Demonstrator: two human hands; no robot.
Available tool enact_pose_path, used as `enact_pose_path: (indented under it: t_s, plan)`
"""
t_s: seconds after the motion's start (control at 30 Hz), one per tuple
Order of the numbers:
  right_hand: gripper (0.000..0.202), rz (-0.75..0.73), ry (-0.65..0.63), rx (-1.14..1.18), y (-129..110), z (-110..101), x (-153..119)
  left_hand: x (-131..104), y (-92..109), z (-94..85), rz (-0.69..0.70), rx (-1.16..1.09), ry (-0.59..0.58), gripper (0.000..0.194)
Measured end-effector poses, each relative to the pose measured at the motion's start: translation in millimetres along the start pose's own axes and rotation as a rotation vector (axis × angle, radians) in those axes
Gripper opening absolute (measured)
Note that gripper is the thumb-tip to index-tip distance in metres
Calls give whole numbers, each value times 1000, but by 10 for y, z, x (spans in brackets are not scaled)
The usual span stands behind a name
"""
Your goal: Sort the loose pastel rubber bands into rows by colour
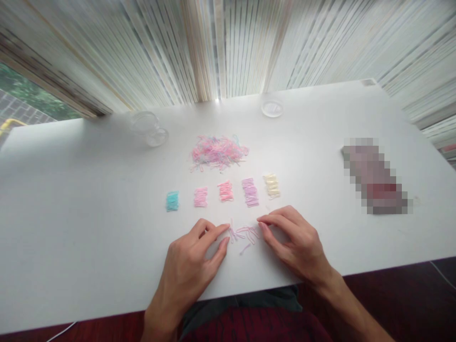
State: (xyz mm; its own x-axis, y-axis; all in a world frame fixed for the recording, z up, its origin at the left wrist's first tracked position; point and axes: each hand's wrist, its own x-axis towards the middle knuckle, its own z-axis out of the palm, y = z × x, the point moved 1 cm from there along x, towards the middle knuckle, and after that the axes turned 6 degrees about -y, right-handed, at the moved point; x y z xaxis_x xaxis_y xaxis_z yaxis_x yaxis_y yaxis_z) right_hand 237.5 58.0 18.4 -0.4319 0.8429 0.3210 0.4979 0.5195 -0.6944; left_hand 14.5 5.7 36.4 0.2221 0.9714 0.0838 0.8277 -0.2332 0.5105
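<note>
- Straight ahead in your head view, striped curtains (pixel 242 47) hang behind the white surface (pixel 89 228); greenery (pixel 35 90) shows outside at left.
- Clear round containers (pixel 156 137) sit near the far edge at left, a clear round dish (pixel 272 109) farther right; contents are too faint to tell.
- Loose lilac strands (pixel 245 230) lie between your hands: your left hand (pixel 192 251) has thumb and forefinger parted; whether your right hand (pixel 301 242) pinches one, you cannot tell.

The left hand (pixel 194 254) and right hand (pixel 296 242) are at either side of loose lilac bands (pixel 245 231). Beyond, on the table (pixel 89 213), lie five bundles (pixel 225 191) (each of one colour) and a mixed pile (pixel 219 152).
</note>
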Motion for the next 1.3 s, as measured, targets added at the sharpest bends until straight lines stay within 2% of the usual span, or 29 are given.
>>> enact_pose_path:
  t_s: [0.23, 0.6, 0.77, 0.97, 1.1, 1.3]
  plan:
    - [11, 9, -1, -15, 16, 4, 10, 60, 12, 68, 6, 28, -7, 23]
    - [11, 8, -13, -26, 38, 16, 25, 64, 15, 61, -5, -44, 8, 17]
    - [12, -46, -16, 7, -18, -5, 24, 49, 24, 35, 13, -145, 49, 15]
    - [15, -130, -94, 127, -141, 51, 35, 57, 30, 15, 47, -240, 104, 12]
    - [14, -97, -48, 130, -129, 93, 48, 70, 14, 27, 61, -270, 106, 12]
    - [11, -76, -72, 147, -101, 97, 41, 72, -8, 52, 89, -303, 98, 14]
